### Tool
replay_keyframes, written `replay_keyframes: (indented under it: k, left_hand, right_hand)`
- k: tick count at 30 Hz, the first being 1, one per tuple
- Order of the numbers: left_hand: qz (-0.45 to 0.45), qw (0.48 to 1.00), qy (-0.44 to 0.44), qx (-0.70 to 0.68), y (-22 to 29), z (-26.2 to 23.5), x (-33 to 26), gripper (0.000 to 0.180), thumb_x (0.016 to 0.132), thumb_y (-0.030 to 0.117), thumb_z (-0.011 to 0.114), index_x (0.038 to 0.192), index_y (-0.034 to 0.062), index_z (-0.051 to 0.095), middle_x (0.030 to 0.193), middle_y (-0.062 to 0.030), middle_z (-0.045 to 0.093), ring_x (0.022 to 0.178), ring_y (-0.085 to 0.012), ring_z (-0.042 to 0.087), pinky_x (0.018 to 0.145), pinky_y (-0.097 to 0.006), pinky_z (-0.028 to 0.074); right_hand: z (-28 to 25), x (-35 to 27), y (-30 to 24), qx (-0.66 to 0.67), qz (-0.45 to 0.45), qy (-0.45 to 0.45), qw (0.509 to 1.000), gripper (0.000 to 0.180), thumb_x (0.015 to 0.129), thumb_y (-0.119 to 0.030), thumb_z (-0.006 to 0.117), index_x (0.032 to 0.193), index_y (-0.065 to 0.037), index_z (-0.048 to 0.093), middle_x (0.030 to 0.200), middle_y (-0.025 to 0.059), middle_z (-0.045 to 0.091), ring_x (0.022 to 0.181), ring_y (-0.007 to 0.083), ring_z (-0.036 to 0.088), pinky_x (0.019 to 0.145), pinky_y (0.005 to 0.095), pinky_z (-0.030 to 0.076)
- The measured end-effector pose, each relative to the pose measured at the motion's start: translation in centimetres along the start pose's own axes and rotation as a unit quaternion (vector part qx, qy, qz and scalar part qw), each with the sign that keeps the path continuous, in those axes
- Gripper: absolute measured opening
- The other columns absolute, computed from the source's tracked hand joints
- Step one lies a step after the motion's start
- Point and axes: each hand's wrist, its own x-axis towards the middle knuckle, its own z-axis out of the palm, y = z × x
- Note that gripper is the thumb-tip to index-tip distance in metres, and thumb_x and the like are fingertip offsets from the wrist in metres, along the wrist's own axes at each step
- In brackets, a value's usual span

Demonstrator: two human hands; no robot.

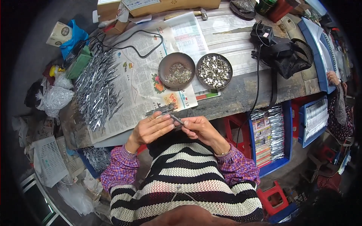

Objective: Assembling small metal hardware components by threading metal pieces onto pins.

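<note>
Just off the table's front edge, my left hand (pixel 154 128) holds a slim dark metal piece (pixel 176 119) under its closed, stretched-forward fingers. My right hand (pixel 200 130) pinches the other end of that piece between thumb and fingers. Beyond the hands, several similar pieces (pixel 164 109) lie on the newspaper (pixel 141 81). A dark round bowl (pixel 163 64) with small thin metal parts stands farther back. Touching it on the right is a second bowl (pixel 200 80), full of small shiny metal bits. A large heap of slim metal pieces (pixel 98 84) covers the table's left side.
A hammer (pixel 203 14) lies at the back by a cardboard box (pixel 173 6). A black device with a cable (pixel 263 34) and a mesh bag (pixel 296 56) sit at the right. Blue trays (pixel 288 132) of metal pieces stand lower right, near a red stool (pixel 272 199). Another person's hand (pixel 333 78) is far right.
</note>
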Motion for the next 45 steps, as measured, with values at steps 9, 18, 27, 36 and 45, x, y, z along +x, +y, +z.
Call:
replay_keyframes:
  k: [9, 18, 27, 36, 45]
  left_hand:
    - [0.012, 1.000, 0.007, 0.013, -0.1, 0.2, -0.1, 0.027, 0.080, 0.006, 0.056, 0.105, 0.0039, 0.065, 0.108, -0.0102, 0.065, 0.107, -0.0239, 0.060, 0.098, -0.041, 0.043]
    - [0.009, 1.000, -0.001, -0.004, -0.6, 0.5, 0.2, 0.030, 0.076, 0.007, 0.060, 0.106, 0.0060, 0.066, 0.109, -0.0096, 0.064, 0.106, -0.0251, 0.060, 0.098, -0.041, 0.043]
    - [-0.105, 0.990, 0.089, -0.005, -2.1, 0.7, 2.1, 0.034, 0.068, -0.002, 0.064, 0.101, 0.0039, 0.065, 0.097, -0.0111, 0.066, 0.094, -0.0280, 0.063, 0.081, -0.038, 0.051]
    - [-0.260, 0.958, 0.110, 0.052, -7.3, 1.7, 8.2, 0.022, 0.074, 0.004, 0.065, 0.095, 0.0047, 0.066, 0.085, -0.0081, 0.061, 0.083, -0.0268, 0.055, 0.073, -0.034, 0.046]
    - [-0.285, 0.954, 0.089, 0.006, -7.6, 3.4, 9.3, 0.009, 0.074, 0.005, 0.065, 0.082, 0.0015, 0.065, 0.081, -0.0093, 0.061, 0.079, -0.0262, 0.057, 0.070, -0.034, 0.045]
  right_hand:
    - [-0.2, 0.1, 0.2, 0.030, 0.016, 0.007, 0.999, 0.028, 0.094, -0.014, 0.049, 0.111, 0.007, 0.057, 0.067, -0.0002, 0.050, 0.052, 0.0041, 0.039, 0.045, 0.0171, 0.029]
    - [-1.0, 0.1, -0.1, 0.034, 0.028, -0.030, 0.999, 0.026, 0.094, -0.015, 0.049, 0.105, 0.006, 0.057, 0.066, 0.0001, 0.049, 0.048, 0.0032, 0.035, 0.042, 0.0168, 0.028]
    - [-1.8, -0.2, -0.3, 0.112, -0.006, -0.013, 0.994, 0.023, 0.096, -0.021, 0.045, 0.095, 0.001, 0.055, 0.065, -0.0020, 0.045, 0.048, 0.0031, 0.032, 0.043, 0.0173, 0.026]
    - [-1.4, -0.5, -0.3, 0.061, -0.049, 0.015, 0.997, 0.022, 0.095, -0.021, 0.047, 0.101, -0.001, 0.056, 0.067, -0.0020, 0.047, 0.050, 0.0038, 0.036, 0.045, 0.0171, 0.028]
    - [-1.7, -0.5, 0.2, -0.071, -0.135, 0.087, 0.984, 0.028, 0.096, -0.016, 0.047, 0.115, 0.001, 0.056, 0.074, -0.0007, 0.056, 0.055, 0.0035, 0.046, 0.050, 0.0163, 0.037]
